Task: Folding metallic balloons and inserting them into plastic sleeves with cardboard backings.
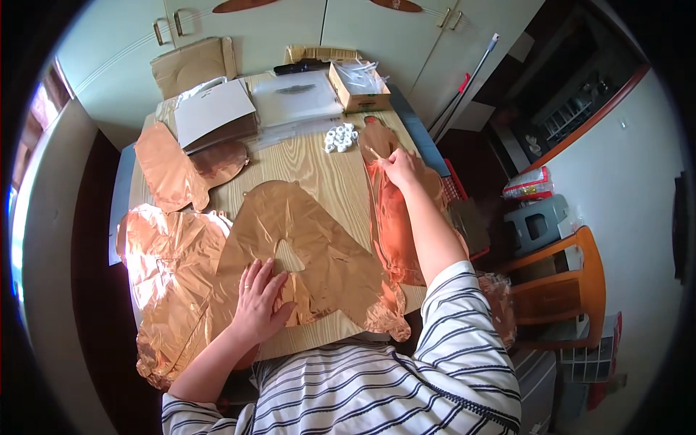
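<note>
My left hand (262, 297) lies flat, fingers spread, on an uninflated copper-coloured foil balloon (264, 217) with two legs and a small hole in its middle. The fingertips are just below that hole. My right hand (403, 169) is closed in a pinch at the right of the table, with a thin pale stick (375, 153) poking out from the fingers. It is above more shiny copper-orange foil (391, 225), partly hidden by my forearm. Crumpled foil balloons (177, 275) lie to the left of my left hand, another flat one (165, 168) beyond them.
At the back of the wooden table (304, 156) are white ribbon-like rolls (339, 138), a box of clear straws (360, 87), clear plastic sleeves (290, 101) and grey-white card sheets (215, 116). A wooden chair (558, 297) and grey stool (538, 223) stand at right.
</note>
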Demonstrator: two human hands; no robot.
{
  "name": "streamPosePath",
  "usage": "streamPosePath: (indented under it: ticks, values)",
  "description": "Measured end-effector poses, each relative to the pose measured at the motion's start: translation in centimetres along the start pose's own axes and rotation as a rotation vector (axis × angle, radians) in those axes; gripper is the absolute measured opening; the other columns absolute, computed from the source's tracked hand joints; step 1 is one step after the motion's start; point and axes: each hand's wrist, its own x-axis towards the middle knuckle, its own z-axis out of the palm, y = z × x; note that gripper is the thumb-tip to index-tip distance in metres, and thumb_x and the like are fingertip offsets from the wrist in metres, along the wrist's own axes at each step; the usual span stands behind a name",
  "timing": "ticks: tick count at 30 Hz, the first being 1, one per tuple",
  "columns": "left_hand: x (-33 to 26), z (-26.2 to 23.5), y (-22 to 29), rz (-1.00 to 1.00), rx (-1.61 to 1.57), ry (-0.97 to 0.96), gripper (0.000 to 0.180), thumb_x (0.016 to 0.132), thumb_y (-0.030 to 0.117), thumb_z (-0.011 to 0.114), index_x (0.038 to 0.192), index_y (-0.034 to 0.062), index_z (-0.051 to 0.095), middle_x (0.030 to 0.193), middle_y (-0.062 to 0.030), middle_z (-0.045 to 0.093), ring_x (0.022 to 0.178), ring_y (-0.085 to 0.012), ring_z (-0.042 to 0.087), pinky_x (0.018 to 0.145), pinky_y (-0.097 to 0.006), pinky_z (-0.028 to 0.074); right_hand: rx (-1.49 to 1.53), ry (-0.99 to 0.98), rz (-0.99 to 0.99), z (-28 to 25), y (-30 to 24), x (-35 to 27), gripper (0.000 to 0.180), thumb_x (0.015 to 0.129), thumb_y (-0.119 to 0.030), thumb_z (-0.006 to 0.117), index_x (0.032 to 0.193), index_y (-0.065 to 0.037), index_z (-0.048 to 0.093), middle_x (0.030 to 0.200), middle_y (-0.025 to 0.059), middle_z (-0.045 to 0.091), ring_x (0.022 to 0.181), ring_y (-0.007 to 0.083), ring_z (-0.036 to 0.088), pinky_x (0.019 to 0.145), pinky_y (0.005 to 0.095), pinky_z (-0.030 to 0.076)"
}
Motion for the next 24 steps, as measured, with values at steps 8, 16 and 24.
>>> streamPosePath:
  ticks: [8,16,24]
  values:
    - [0.9,-1.1,-0.9,0.028,-0.012,0.047,0.055,0.080,0.029,0.075,0.128,0.0087,0.060,0.141,-0.0219,0.049,0.135,-0.0436,0.041,0.115,-0.057,0.028,0.060,0.118,-0.172,-0.4,-2.0,-1.6,0.043,0.078,-0.047,0.078,0.074,-0.007,0.065,0.091,0.0172,0.068,0.095,0.0345,0.064,0.086,0.0450,0.051]
    - [5.2,-2.0,-0.2,0.089,-0.120,0.053,0.038,0.081,0.022,0.074,0.116,0.0086,0.066,0.130,-0.0183,0.058,0.123,-0.0396,0.053,0.106,-0.050,0.040,0.168,0.061,-0.180,2.0,1.0,0.6,0.025,0.088,-0.030,0.072,0.082,-0.007,0.067,0.085,0.0137,0.070,0.082,0.0318,0.068,0.074,0.0458,0.051]
    - [20.7,1.5,-0.1,0.256,-0.212,0.058,0.033,0.088,0.022,0.070,0.115,0.0038,0.068,0.127,-0.0187,0.063,0.116,-0.0378,0.061,0.097,-0.044,0.050,0.589,0.121,-0.265,1.5,4.0,1.4,0.023,0.093,-0.024,0.067,0.088,-0.002,0.065,0.081,0.0147,0.068,0.075,0.0302,0.066,0.070,0.0399,0.051]
